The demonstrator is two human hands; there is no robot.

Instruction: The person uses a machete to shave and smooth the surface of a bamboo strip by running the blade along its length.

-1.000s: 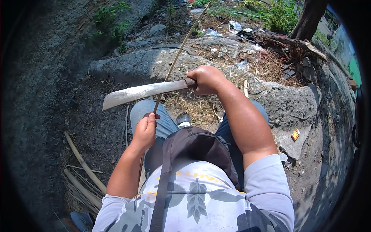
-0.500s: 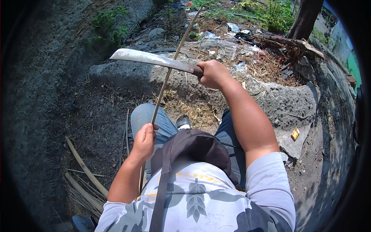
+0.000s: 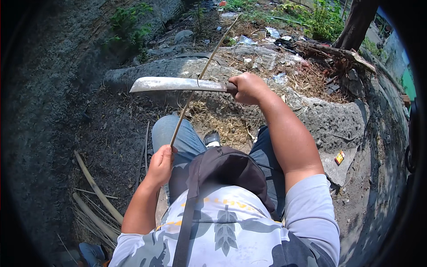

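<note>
My left hand point(image 3: 160, 165) is closed around the lower part of a long thin brown stick point(image 3: 183, 111), which slants up and away to the right. My right hand point(image 3: 250, 88) grips the dark handle of a machete point(image 3: 175, 84), arm stretched forward. The broad, worn blade points left and lies across the stick at about its middle, seeming to touch it. A thin curl or shaving stands up at the blade's upper edge where the two cross. Below my left hand the stick's lower end runs behind my forearm and is mostly hidden.
A black bag point(image 3: 231, 175) rests on my lap. Thick pale stalks point(image 3: 95, 182) and thin strips lie on the ground at lower left. A rough concrete ledge point(image 3: 329, 122) crosses ahead, with litter, dry scraps and a tree trunk point(image 3: 358, 24) beyond. Shavings point(image 3: 218, 119) lie between my feet.
The machete has come down the stick a little toward me, its blade now nearly level. My left hand has shifted slightly left and lower, and the stick leans more to the right.
</note>
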